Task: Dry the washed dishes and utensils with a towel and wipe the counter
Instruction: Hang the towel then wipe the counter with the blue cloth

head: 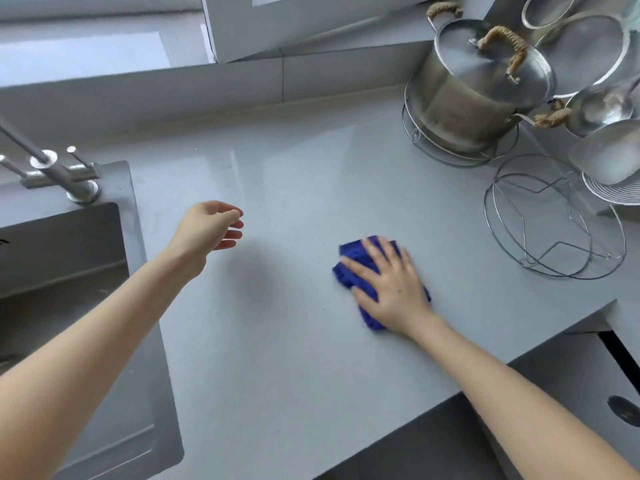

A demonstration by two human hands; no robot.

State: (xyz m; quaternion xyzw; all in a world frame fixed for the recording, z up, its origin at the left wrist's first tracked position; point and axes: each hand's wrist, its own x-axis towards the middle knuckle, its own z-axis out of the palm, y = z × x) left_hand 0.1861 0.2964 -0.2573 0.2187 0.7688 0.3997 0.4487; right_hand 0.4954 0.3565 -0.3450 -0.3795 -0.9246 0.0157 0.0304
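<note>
In the head view, two bare forearms are seen reaching over one grey counter (277,341). One blue towel (349,268), bunched into a wad, is pressed flat against the counter under the right hand (391,289), whose fingers are spread over the cloth rather than closed around it; the towel lies right of the counter's middle, well apart from the sink and near the wire stands. The left hand (207,226) is held just above the counter with nothing in it, its fingers loosely curled and apart. At the left edge one sink (52,258) is sunk into the counter, and one metal tap (52,171) is mounted behind it. In the far right corner one steel pot (460,109) with its lid (485,60) on is set on a round wire stand (450,157); rope is wound around the lid handle and the pot's side handles. Just in front of it a second wire stand (540,220) is left bare on the counter. Further right, several steel bowls and strainers (588,53) are stacked and tilted against one another; at least four can be counted, but the exact number cannot be told because they overlap and are cut by the frame edge. A white window frame (294,26) is seen behind the counter.
</note>
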